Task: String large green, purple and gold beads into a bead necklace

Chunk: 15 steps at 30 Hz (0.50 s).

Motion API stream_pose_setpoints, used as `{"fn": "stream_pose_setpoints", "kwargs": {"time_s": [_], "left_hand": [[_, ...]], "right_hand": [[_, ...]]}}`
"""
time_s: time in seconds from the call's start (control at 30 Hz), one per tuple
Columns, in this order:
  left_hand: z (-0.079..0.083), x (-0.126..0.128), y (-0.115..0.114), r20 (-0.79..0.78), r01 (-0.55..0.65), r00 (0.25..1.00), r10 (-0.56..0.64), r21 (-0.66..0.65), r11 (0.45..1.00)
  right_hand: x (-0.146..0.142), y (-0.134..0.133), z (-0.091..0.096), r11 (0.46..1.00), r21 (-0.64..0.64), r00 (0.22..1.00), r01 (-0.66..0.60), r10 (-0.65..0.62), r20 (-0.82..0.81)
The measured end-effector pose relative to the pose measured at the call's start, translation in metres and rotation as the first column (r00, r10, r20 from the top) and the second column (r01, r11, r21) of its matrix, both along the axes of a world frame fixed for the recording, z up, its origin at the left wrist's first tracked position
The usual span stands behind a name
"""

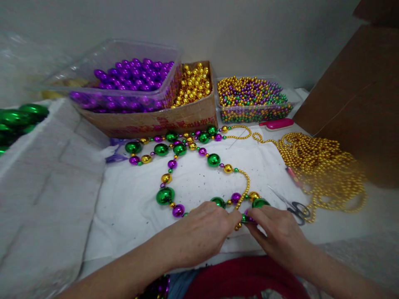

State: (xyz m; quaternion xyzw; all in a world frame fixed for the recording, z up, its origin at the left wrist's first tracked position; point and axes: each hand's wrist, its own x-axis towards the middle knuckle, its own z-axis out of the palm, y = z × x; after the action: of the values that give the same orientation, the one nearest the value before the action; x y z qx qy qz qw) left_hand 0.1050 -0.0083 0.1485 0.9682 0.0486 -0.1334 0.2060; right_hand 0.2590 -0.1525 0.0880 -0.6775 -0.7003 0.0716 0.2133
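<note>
Just in front of my body, my left hand (207, 230) is closed, its fingers pinching part of a bead necklace (165, 195) of green, purple and gold balls. Close beside it my right hand (277, 232) has thumb and fingers closed around beads of the same necklace. A small green bead (244, 218) shows between the two hands. The strand of small gold beads (248, 182) curves down to my left fingers, and a short end hangs below them. My fingers hide the exact grip points. The rest of the necklace lies looped on white cloth (124, 216).
Scissors (299, 209) and a heap of gold bead chain (314, 162) lie right. Behind stand a clear tub of purple balls (134, 74), a cardboard box of gold balls (195, 85) and a tub of mixed beads (252, 95). A pink-handled tool (279, 124) lies nearby.
</note>
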Motion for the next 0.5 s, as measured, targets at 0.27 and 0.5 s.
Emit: {"fn": "stream_pose_setpoints", "kwargs": {"time_s": [0.27, 0.5], "left_hand": [[-0.023, -0.004, 0.0, 0.023, -0.197, 0.972, 0.234, -0.457, 0.867], [-0.029, -0.008, -0.006, 0.093, -0.117, 0.986, 0.14, -0.223, 0.968]], "right_hand": [[0.004, 0.002, -0.014, 0.994, 0.023, 0.972, 0.106, -0.099, -0.214], [0.007, 0.007, -0.019, 0.999, 0.038, 0.949, 0.01, 0.003, -0.316]]}}
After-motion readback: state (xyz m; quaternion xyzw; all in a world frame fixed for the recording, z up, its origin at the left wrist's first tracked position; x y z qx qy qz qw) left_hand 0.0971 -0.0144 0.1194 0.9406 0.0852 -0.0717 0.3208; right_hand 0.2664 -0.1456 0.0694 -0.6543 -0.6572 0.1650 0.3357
